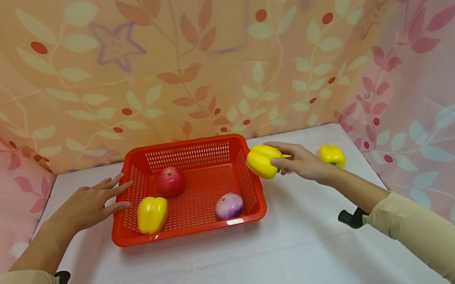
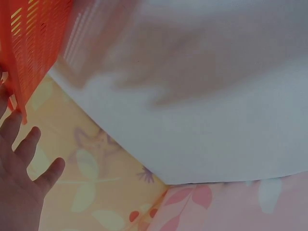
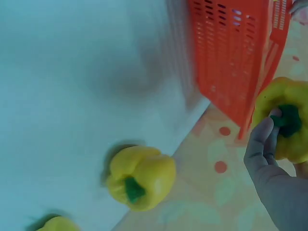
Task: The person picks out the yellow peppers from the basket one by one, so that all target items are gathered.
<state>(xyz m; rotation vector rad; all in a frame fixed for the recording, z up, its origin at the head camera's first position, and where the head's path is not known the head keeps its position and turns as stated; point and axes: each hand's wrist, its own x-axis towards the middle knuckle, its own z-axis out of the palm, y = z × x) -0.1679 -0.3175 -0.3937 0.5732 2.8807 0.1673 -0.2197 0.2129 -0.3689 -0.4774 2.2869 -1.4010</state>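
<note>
My right hand [image 1: 299,161] grips a yellow bell pepper [image 1: 261,161] above the right rim of the red plastic basket [image 1: 204,230]. In the right wrist view, thumb and fingers are at the green stem [image 3: 288,120] of this pepper. My left hand [image 1: 93,203] is at the basket's left rim, fingers straight and spread, fingertips overlapping the edge in the head view. Inside the basket are another yellow bell pepper [image 1: 152,214], a round red fruit [image 1: 171,181] and a round purple-and-white vegetable [image 1: 229,205].
On the white tablecloth [image 1: 236,270], a yellow bell pepper [image 1: 331,154] lies right of the basket. The right wrist view shows part of another yellow pepper [image 3: 58,224] at its lower edge. Patterned cloth [image 1: 209,67] encloses the back and sides.
</note>
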